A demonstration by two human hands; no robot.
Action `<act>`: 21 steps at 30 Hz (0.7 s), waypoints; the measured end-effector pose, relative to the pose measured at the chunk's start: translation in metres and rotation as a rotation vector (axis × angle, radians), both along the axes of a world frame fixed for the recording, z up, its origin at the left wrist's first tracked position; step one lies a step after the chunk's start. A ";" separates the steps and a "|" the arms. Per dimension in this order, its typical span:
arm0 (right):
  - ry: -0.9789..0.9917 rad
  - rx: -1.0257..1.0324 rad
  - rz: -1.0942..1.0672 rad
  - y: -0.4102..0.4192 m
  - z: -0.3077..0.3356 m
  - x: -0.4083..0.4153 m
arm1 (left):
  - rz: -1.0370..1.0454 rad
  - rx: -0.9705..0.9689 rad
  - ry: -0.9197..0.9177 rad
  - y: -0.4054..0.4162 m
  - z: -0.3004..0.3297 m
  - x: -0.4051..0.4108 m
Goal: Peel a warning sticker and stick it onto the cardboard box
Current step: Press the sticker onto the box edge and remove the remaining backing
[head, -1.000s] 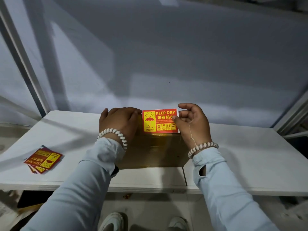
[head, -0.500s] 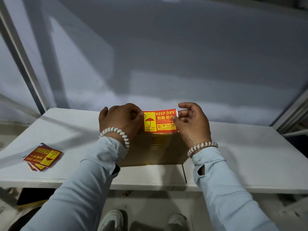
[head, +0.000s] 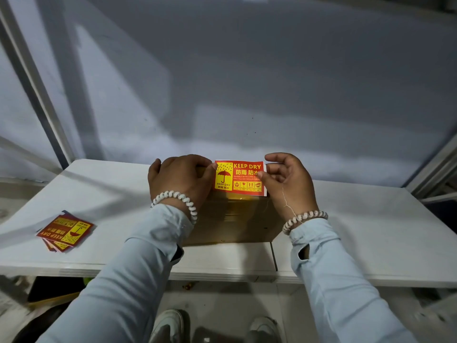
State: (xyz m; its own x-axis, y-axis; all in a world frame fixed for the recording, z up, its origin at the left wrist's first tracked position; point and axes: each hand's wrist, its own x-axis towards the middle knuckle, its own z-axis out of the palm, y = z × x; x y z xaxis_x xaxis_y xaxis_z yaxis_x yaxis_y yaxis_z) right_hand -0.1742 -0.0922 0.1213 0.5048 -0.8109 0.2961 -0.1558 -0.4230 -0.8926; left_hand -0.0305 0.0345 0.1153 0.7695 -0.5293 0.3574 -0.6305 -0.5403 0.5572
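Two hands bracketed one red and yellow "KEEP DRY" warning sticker at the far end of the cardboard box, which sat near the middle of the white table, its near face toward the person.

Sticker's long axis ran left to right, across the box, print upright to the viewer. It lay over the far top edge of the box; whether it was already stuck down flat or only resting there could not be told from this view.

Left hand lay palm down on the box's far left corner, fingers curled over the top, thumb tip touching the sticker's left short edge. It held nothing pinched; it looked to be pressing and steadying.

Right hand stood on edge at the box's right side, thumb on the sticker's right short edge, the other fingers loosely curled and spread apart behind it. A pinch on that edge was likely but not certain.

Both hands were about equally near, one per short edge. Judgement: the coming move turned on that left-right axis, so smoothing would run along it from one thumb toward the other.

Spare stickers lay in a loose stack well apart on the table's left.
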 end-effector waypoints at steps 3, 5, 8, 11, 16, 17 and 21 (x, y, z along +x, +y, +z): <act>-0.032 0.029 0.057 0.000 0.002 -0.003 | -0.005 -0.010 -0.011 0.001 0.000 0.000; -0.049 0.037 0.064 0.000 0.003 -0.004 | -0.002 -0.008 -0.012 0.001 0.001 -0.001; -0.126 0.100 0.072 -0.001 0.004 -0.006 | -0.011 -0.015 0.007 0.000 0.002 0.001; -0.192 0.169 0.074 -0.002 0.007 -0.008 | -0.025 -0.034 0.043 0.000 0.003 0.003; -0.077 0.102 0.032 -0.002 0.003 -0.005 | -0.042 -0.057 0.054 0.001 0.002 0.002; -0.066 0.093 0.030 -0.001 0.003 -0.004 | -0.042 -0.059 0.055 0.001 0.003 0.002; -0.056 0.105 0.026 -0.001 0.004 -0.005 | -0.025 -0.046 0.029 0.000 0.004 0.000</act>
State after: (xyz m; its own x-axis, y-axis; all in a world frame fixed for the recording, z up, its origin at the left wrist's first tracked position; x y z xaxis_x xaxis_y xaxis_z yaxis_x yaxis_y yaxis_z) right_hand -0.1793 -0.0935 0.1255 0.5114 -0.8256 0.2387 -0.0944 -0.3300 -0.9392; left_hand -0.0306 0.0349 0.1190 0.7665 -0.5323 0.3593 -0.6268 -0.4982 0.5991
